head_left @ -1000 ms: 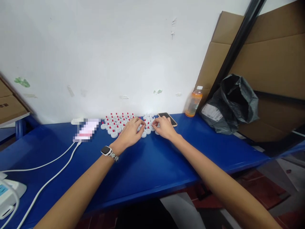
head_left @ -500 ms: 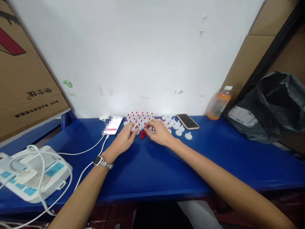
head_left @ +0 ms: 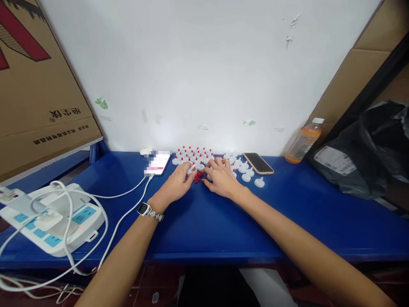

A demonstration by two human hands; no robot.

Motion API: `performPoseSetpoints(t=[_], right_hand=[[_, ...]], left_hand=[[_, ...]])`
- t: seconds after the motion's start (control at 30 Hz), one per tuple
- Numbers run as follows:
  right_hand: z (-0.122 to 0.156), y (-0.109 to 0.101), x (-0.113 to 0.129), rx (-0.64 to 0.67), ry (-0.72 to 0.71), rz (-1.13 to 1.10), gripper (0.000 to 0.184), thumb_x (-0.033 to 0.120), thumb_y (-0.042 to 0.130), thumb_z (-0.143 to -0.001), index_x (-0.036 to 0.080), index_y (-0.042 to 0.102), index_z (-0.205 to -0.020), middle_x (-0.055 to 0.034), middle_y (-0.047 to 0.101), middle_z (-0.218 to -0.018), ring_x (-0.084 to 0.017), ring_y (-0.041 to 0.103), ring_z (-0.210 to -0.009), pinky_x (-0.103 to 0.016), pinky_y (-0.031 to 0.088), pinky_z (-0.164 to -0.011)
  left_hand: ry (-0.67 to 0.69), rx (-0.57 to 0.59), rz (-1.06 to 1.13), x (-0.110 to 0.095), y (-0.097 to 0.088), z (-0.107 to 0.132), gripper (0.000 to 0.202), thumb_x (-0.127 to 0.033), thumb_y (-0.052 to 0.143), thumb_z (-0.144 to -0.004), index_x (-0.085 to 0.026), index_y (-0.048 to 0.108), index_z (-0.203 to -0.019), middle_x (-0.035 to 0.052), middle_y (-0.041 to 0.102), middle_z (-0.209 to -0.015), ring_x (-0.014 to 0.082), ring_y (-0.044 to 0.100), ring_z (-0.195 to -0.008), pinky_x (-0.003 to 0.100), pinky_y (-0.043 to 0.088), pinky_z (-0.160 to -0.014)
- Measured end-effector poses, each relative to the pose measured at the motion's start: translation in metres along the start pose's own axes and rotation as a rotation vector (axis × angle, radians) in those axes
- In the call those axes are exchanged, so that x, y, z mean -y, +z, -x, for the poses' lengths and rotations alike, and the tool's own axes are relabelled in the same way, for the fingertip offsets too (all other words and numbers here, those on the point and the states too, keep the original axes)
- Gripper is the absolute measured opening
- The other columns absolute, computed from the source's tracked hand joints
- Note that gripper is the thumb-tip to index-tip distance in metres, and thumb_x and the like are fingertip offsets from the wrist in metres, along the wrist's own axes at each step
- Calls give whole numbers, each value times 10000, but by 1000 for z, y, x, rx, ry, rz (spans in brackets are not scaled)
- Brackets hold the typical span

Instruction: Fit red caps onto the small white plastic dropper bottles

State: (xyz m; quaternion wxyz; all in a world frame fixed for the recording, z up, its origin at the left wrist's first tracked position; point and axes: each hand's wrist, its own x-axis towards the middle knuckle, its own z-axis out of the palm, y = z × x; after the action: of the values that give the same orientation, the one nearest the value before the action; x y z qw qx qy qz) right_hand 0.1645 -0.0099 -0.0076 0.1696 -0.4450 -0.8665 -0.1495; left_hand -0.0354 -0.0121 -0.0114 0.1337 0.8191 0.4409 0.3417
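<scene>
- Now your left hand and right hand have drawn closer, flanking the red caps near the desk's back edge.
- Left hand pinches narrowly on a white cap; I cannot tell the right hand's grip.

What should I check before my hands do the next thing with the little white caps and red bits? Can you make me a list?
1. Red bits in reach, lying between the left hand and right hand: ok.
2. Plain white caps close by, just right of the right hand: ok.
3. Red-tipped caps grouped by the wall, apart from the plain ones: ok.
4. Left hand's fingertips really gripping a cap: cannot tell, too small to see.
5. Dark phone out of the hands' way: ok, it lies beyond the plain caps.
</scene>
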Motion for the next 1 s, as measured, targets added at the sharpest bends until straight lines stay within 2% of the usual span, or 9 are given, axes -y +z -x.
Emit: performPoseSetpoints(t=[0.13,0.3,0.37,0.43,0.53,0.6,0.7,0.87,1.0], right_hand=[[6,2,-6,8,16,-2,181,353,612,-908,205,711,-939,-125,613,-1078,-316,450,-1088,-482,303,-926],[7,5,-11,-32,26,-86,133,287,607,-914,206,712,-905,-114,642,-1070,-299,475,-1087,-486,307,-949],[6,5,-13,-97,69,-214,113,278,616,-908,209,705,-899,-91,674,-1031,-278,516,-1062,-480,318,-962],[6,5,-13,-178,171,-435,120,280,604,-912,207,699,-913,-59,704,-952,-229,582,-956,-432,373,-930],[6,6,-11,-260,323,-830,175,338,603,-904,200,705,-943,-27,719,-862,-163,618,-767,-318,450,-754],[6,9,-7,-270,346,-1037,221,388,631,-881,200,718,-956,-22,721,-839,-151,619,-727,-284,454,-676],[5,12,-3,-242,326,-1270,264,434,682,-841,195,736,-940,-32,731,-830,-152,638,-737,-283,476,-690],[3,12,-1,-211,302,-1447,265,460,736,-787,203,741,-849,-31,730,-820,-161,661,-772,-301,505,-756],[2,9,3,-267,337,-1516,309,467,779,-736,214,705,-898,-6,704,-764,-157,655,-737,-296,510,-715]], left_hand=[[5,12,-9,-1,2,0,273,-435,359,-1009,-214,481,-904,44,589,-889,219,578,-883,379,470,-815],[-9,24,-39,1,5,0,277,-441,368,-1004,-215,480,-889,47,589,-906,222,567,-890,378,464,-808],[-11,25,-36,2,6,0,274,-441,374,-1003,-212,496,-915,56,603,-944,225,573,-913,380,465,-820],[-7,44,-17,1,7,2,261,-439,389,-1000,-212,516,-980,63,613,-995,226,579,-934,381,469,-832],[22,65,3,-1,9,4,243,-421,439,-982,-214,528,-1073,65,616,-1031,223,582,-939,375,475,-841],[55,68,11,-4,11,5,229,-401,460,-974,-212,535,-1079,59,616,-1011,217,582,-927,369,476,-849],[81,98,31,-7,13,5,216,-377,446,-982,-205,544,-1066,56,622,-981,210,587,-906,362,480,-847],[58,129,39,-10,16,6,243,-391,431,-993,-193,554,-1060,72,632,-993,219,601,-912,375,488,-851],[67,121,63,-13,19,7,314,-423,414,-1005,-206,530,-1199,80,632,-1058,226,618,-937,388,497,-862]])
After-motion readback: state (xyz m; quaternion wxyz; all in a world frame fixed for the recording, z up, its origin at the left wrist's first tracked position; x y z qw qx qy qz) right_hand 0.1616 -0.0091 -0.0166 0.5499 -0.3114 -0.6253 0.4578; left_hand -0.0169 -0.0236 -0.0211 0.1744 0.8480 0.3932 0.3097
